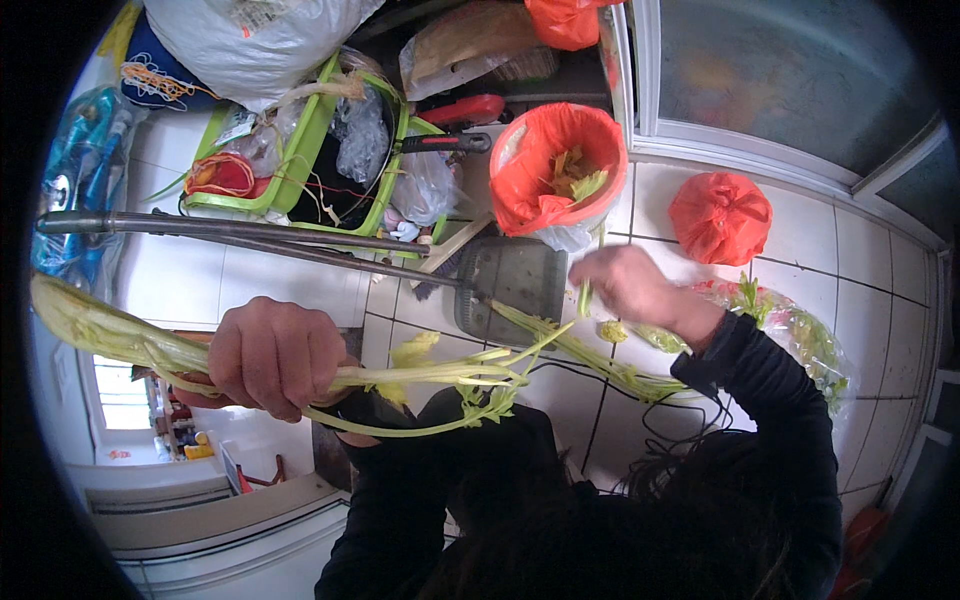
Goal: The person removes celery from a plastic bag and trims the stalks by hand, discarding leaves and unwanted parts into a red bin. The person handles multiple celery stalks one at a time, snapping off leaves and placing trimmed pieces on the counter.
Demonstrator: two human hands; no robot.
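My left hand (pixel 277 356) is closed around a bunch of celery (pixel 112 330). Its thick base points to the left rim and its thin stalks and leaves reach right. My right hand (pixel 622 281), blurred, has its fingers on a loose celery stalk (pixel 584 300) just below the bin. That bin (pixel 517 195) is lined with a red plastic bag and holds celery leaves and scraps (pixel 577 176). More celery stalks (pixel 592 356) lie on the tiled floor, partly over the dustpan (pixel 506 292). A small yellow-green piece (pixel 613 331) rests near my right wrist.
A knotted red plastic bag (pixel 720 217) sits right of the bin. Clear plastic packaging with celery (pixel 814 337) lies beyond my right forearm. Long handles (pixel 247 229) of the dustpan and a broom cross the left side. A green crate (pixel 300 150) holds a pan and bags. Black cable (pixel 660 416) loops nearby.
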